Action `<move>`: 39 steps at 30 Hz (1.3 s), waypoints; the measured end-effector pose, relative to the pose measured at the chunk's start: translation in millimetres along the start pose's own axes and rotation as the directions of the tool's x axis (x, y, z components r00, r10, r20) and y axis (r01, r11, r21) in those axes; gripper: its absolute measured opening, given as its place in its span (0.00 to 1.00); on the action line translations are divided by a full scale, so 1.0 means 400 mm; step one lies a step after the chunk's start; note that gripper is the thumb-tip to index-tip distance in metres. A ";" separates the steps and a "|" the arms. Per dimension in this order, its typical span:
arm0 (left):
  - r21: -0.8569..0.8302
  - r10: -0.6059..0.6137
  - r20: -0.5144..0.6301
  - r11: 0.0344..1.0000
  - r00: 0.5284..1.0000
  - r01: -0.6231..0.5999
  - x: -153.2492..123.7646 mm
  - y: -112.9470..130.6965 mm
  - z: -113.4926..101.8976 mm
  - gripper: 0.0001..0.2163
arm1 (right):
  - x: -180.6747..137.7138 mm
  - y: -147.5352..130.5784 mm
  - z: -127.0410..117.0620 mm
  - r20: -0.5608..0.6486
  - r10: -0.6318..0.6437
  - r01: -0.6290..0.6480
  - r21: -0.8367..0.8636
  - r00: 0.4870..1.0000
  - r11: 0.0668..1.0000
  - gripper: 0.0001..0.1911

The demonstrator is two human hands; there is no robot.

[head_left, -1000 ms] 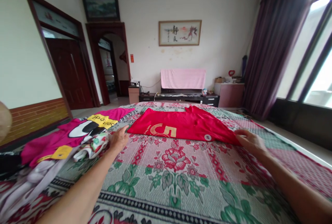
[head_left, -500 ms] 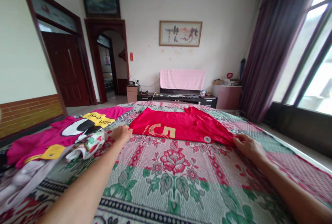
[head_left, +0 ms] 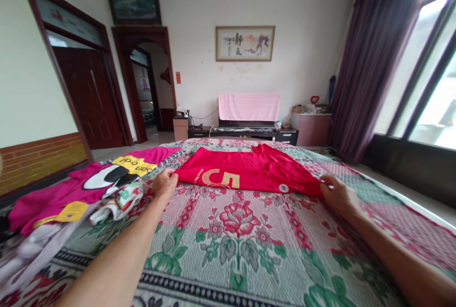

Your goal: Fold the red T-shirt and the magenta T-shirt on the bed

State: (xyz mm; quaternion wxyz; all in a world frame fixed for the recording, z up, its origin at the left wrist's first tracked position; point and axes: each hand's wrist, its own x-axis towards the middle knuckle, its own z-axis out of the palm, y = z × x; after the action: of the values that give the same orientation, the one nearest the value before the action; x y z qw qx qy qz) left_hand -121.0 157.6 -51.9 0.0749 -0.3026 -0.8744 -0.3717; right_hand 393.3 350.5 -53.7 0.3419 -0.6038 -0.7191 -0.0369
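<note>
Two hands, left hand (head_left: 164,183) and right hand (head_left: 337,194), each grip a flat red jersey (head_left: 249,170) numbered 5.

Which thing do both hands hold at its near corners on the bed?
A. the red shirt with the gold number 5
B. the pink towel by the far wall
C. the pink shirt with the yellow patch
A: the left hand and the right hand each pinch a near corner of the red shirt, which lies flat on the bed.

A red jersey with a gold numeral (head_left: 249,172) lay flat on the floral quilted bed (head_left: 235,240), between the left hand (head_left: 164,184) and right hand (head_left: 337,194); a pink printed garment (head_left: 78,188) lay left of it.
</note>
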 end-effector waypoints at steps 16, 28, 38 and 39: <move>0.049 -0.013 -0.044 0.999 0.999 0.015 -0.022 -0.018 -0.099 0.14 | 0.020 -0.022 -0.089 0.106 0.142 -0.150 0.074 0.984 0.986 0.22; 0.239 0.166 0.180 0.949 0.970 -0.207 -0.064 -0.083 -0.175 0.13 | 0.080 0.085 -0.050 0.522 -0.034 -0.082 0.197 0.852 0.977 0.11; 0.371 0.174 0.380 0.871 0.909 -0.322 -0.069 -0.044 -0.215 0.12 | 0.087 0.093 -0.023 0.567 -0.022 -0.049 0.110 0.823 0.993 0.13; 0.371 0.157 0.399 0.873 0.903 -0.316 -0.067 -0.042 -0.218 0.11 | 0.087 0.090 -0.026 0.593 -0.006 -0.060 0.091 0.805 0.994 0.15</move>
State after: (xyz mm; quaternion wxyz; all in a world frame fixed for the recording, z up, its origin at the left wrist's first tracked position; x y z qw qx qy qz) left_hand -117.3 75.2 -9.4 0.0250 -0.4474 -0.8886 -0.0976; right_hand 428.9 384.7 -39.9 0.1324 -0.5763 -0.7822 0.1961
